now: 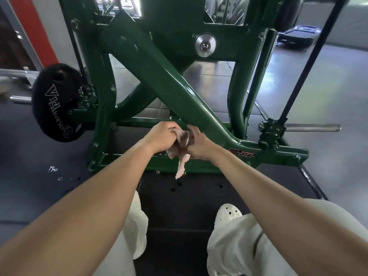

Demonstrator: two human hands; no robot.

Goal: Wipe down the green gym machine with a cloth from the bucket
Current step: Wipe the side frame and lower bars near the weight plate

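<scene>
Head view: fingers of left hand point(161, 136) and right hand point(199, 145) grip cloth point(180, 155); green machine beam point(179, 92) just beyond, right hand nearer.

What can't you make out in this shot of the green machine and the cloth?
Head view:
- bucket: outside the frame.
- warning sticker on the machine: print too small.
- cloth: partly hidden, bunched between left hand and right hand.
- machine's top: cut off by upper edge.

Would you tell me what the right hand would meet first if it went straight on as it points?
Probably the machine's diagonal green beam, just beyond the right hand gripping the cloth; depth is unclear.
</scene>
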